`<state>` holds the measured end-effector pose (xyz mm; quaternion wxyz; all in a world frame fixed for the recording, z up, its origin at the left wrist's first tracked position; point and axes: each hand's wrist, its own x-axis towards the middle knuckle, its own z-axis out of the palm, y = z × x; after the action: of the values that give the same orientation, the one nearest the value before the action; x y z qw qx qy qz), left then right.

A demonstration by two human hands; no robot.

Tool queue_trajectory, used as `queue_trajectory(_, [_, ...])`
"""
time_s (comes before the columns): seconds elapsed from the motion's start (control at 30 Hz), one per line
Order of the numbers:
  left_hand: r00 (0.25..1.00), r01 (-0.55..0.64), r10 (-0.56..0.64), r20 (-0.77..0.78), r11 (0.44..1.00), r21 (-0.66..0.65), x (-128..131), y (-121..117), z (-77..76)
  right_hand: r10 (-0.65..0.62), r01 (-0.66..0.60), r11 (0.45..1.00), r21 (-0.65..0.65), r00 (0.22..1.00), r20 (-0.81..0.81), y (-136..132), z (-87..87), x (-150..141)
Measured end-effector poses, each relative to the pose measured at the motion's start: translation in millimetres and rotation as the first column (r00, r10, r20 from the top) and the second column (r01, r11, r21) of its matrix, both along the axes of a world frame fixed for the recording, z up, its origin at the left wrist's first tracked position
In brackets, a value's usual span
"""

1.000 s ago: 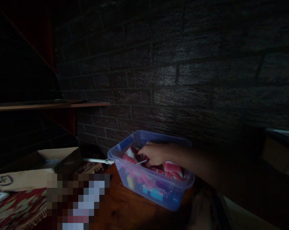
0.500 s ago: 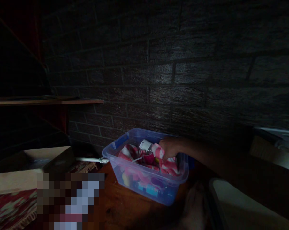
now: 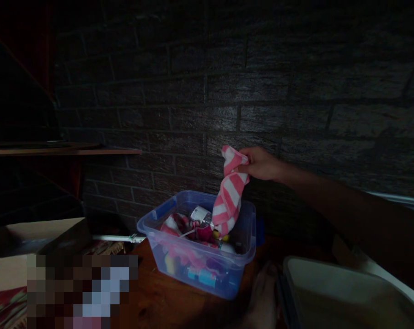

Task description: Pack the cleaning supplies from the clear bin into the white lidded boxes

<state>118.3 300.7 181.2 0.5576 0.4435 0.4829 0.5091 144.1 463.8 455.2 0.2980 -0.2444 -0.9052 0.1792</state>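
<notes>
My right hand (image 3: 260, 163) pinches the upper end of a pink-and-white striped cloth (image 3: 231, 194), fuzzy like a small towel. The cloth hangs down in loose folds, its lower end just inside a clear bluish plastic bin (image 3: 196, 242). In the bin lie a bottle with a white label (image 3: 201, 214), more pink-and-white fabric (image 3: 172, 226), a yellow item (image 3: 221, 236) and other small things. Light blue items (image 3: 202, 276) show through the front wall. My left hand is out of view.
The bin stands on a wooden surface (image 3: 172, 306) against a dark brick wall (image 3: 193, 119). What looks like a bare foot (image 3: 261, 297) is beside it. A pale container (image 3: 344, 283) sits at right, an open cardboard box (image 3: 45, 233) and a shelf (image 3: 117, 151) at left.
My right hand has risen out of the bin, lifting the striped cloth with it. A white rounded item and the yellow one now show more. The view has shifted slightly.
</notes>
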Motion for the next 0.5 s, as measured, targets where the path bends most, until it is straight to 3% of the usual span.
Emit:
queue_trajectory(0.2, [1.000,-0.012,0.012,-0.008,0.999,-0.029,-1,1,-0.1,0.013,-0.016,1.000,-0.023,0.990,-0.138,-6,21.7,5])
queue_trajectory(0.5, [1.000,0.013,-0.014,-0.010,0.998,-0.068,-7,-6,12.4,0.027,-0.043,0.998,-0.052,0.961,-0.274,-14,31.0,6])
